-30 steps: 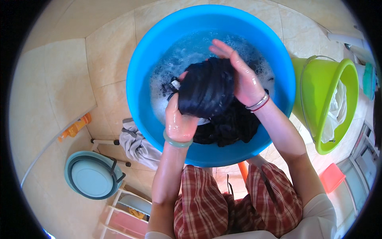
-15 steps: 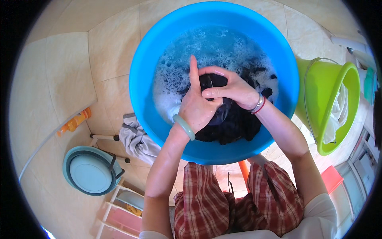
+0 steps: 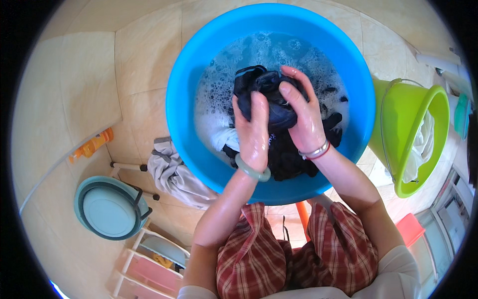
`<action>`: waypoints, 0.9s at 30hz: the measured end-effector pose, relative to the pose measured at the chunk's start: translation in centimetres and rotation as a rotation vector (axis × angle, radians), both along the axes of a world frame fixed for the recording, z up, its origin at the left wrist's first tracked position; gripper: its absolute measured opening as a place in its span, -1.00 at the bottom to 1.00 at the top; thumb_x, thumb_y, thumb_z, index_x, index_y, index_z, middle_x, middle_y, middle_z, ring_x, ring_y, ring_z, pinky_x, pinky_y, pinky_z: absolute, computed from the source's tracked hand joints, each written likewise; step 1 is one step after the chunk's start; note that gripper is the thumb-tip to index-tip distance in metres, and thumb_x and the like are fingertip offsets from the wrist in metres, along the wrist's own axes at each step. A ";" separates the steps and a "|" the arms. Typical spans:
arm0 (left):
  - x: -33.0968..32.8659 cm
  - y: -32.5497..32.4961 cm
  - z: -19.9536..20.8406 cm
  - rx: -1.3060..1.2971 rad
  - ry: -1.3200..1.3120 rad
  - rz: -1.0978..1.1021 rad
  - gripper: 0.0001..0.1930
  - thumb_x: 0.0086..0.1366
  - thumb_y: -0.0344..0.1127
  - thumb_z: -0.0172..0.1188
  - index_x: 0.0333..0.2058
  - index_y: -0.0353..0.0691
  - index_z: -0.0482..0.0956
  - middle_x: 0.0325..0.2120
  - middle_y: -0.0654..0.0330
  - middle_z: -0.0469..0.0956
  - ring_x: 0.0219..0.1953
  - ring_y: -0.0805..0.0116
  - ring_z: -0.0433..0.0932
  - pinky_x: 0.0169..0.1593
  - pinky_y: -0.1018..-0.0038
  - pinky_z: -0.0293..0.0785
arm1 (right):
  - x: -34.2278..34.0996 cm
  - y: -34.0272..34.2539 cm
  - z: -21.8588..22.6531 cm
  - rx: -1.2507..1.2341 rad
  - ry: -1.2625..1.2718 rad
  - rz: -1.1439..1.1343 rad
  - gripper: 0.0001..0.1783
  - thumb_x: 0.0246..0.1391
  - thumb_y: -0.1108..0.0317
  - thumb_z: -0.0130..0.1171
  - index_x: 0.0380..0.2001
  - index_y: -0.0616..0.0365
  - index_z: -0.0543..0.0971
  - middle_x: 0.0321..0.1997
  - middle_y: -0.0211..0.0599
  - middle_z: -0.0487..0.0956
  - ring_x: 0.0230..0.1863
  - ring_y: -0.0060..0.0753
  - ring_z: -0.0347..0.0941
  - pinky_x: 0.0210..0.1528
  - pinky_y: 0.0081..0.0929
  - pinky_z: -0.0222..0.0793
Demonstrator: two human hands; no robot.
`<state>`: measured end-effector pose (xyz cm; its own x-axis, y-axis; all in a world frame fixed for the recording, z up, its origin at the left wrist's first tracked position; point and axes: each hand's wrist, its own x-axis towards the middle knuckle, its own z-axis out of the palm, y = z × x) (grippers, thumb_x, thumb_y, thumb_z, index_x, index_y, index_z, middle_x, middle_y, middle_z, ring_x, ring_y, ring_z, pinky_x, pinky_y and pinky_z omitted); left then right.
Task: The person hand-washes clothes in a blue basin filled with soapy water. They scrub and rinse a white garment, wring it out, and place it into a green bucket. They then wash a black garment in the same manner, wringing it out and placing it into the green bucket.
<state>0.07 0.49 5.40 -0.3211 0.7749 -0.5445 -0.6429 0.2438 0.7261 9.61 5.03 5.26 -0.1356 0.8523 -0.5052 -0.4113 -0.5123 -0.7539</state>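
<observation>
Between my two hands is a bunched, wet dark garment (image 3: 271, 107), held over the soapy water (image 3: 219, 74) in a big blue basin (image 3: 186, 124). My left hand (image 3: 254, 129) grips its left side, thumb on top. On the right side, my right hand (image 3: 304, 117) has its fingers curled round the cloth. What kind of garment it is I cannot tell. More dark clothes (image 3: 294, 157) lie in the basin below my hands, and a pale blue-white cloth (image 3: 225, 138) shows beside my left hand.
A lime green bucket (image 3: 393, 124) with white cloth (image 3: 423, 144) inside leans at the right. Grey cloth (image 3: 174, 174) lies left of the basin. Further left are a folding light-blue basin (image 3: 107, 214), an orange bottle (image 3: 94, 144) and a white rack (image 3: 132, 256). A red-orange stool (image 3: 411, 229) stands lower right.
My hands were clasped together on the dark cloth, left fingers pointing up. Now they are apart on its two sides, and the bundle is raised and more visible. The pale cloth shows more.
</observation>
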 end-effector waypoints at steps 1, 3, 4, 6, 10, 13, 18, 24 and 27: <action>-0.9 0.8 0.3 -0.086 -0.064 0.032 -0.46 0.41 -0.07 0.13 0.19 -0.33 0.31 0.02 0.18 0.46 0.02 0.43 0.44 0.08 0.49 0.40 | -0.2 -0.4 0.6 0.052 -0.019 0.068 -0.53 0.10 0.35 0.31 0.09 0.09 0.50 0.05 -0.35 0.47 0.07 -0.49 0.39 0.17 -0.52 0.30; -1.4 1.0 0.5 -0.139 -0.007 0.002 -0.67 0.41 -0.22 0.12 0.04 -0.29 0.46 -0.13 0.26 0.52 -0.12 0.53 0.46 -0.03 0.56 0.42 | 0.5 -0.5 0.2 0.115 -0.034 0.182 -0.47 0.09 0.29 0.35 0.14 0.07 0.48 0.13 -0.35 0.45 0.15 -0.48 0.36 0.22 -0.50 0.26; -1.3 0.5 0.2 -0.105 0.098 -0.055 -0.70 0.41 -0.26 0.10 0.03 -0.27 0.46 -0.15 0.27 0.52 -0.14 0.55 0.46 -0.05 0.56 0.43 | 0.7 -0.3 -0.1 0.109 -0.020 0.202 -0.46 0.08 0.30 0.36 0.14 0.06 0.48 0.14 -0.35 0.45 0.15 -0.48 0.35 0.23 -0.49 0.26; -1.0 -0.3 -0.3 -0.049 0.096 -0.078 -0.68 0.39 -0.36 0.08 0.09 -0.23 0.38 -0.13 0.25 0.48 -0.15 0.57 0.42 -0.07 0.58 0.43 | 0.8 -0.2 -0.2 0.124 -0.022 0.192 -0.55 0.06 0.34 0.37 0.05 0.09 0.55 0.11 -0.37 0.49 0.09 -0.53 0.40 0.16 -0.53 0.32; -0.2 -1.2 -1.3 -0.072 0.046 -0.038 -0.45 0.37 -0.43 0.11 0.26 -0.20 0.11 -0.04 0.18 0.40 -0.10 0.51 0.40 -0.04 0.57 0.43 | 0.6 0.1 -0.8 -0.053 -0.057 0.225 -0.78 0.07 0.37 0.37 -0.21 0.14 0.62 -0.21 -0.43 0.62 -0.18 -0.61 0.53 -0.11 -0.62 0.41; 1.3 -1.1 -0.7 -0.090 0.110 0.044 -0.39 0.31 -0.32 0.26 0.25 -0.24 0.19 0.14 0.09 0.28 0.08 0.34 0.38 0.11 0.45 0.40 | 0.8 -0.3 -1.3 -0.162 0.003 -0.006 -0.81 0.06 0.37 0.38 -0.25 0.11 0.61 -0.29 -0.46 0.61 -0.28 -0.60 0.53 -0.22 -0.62 0.43; 1.1 -1.6 0.6 0.158 0.813 -0.160 -0.60 0.00 -0.34 0.48 -0.17 -0.24 0.57 0.23 -0.07 0.26 0.17 0.01 0.41 0.18 0.21 0.36 | 1.5 -1.8 -0.7 -0.381 0.310 -0.008 -0.65 0.32 0.14 0.04 0.06 0.06 0.49 -0.03 -0.30 0.54 -0.03 -0.44 0.49 0.02 -0.36 0.45; -1.0 -0.3 2.4 0.642 1.167 -0.288 -0.62 -0.24 -0.41 0.51 -0.40 -0.14 0.53 0.00 -0.08 0.53 0.02 -0.13 0.55 0.16 0.01 0.38 | 2.2 -1.6 0.4 -0.497 0.670 0.126 -0.74 0.31 0.24 0.00 -0.03 0.10 0.51 -0.06 -0.33 0.54 -0.07 -0.47 0.50 0.04 -0.46 0.44; -0.9 0.3 3.6 0.776 1.261 -0.349 -0.85 -0.14 -0.32 0.30 -0.57 0.00 0.49 -0.18 0.13 0.61 -0.05 0.04 0.59 0.06 0.14 0.47 | 1.9 -1.3 0.2 -0.367 0.542 0.232 -0.82 0.24 0.32 0.02 -0.16 0.12 0.50 -0.11 -0.34 0.54 -0.11 -0.47 0.50 0.01 -0.45 0.43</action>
<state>-0.78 0.76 9.01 0.0029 0.8649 0.5020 0.4832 -0.4407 0.7565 11.48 3.76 5.45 -0.6078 0.5582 -0.5648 -0.5301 -0.8148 -0.2348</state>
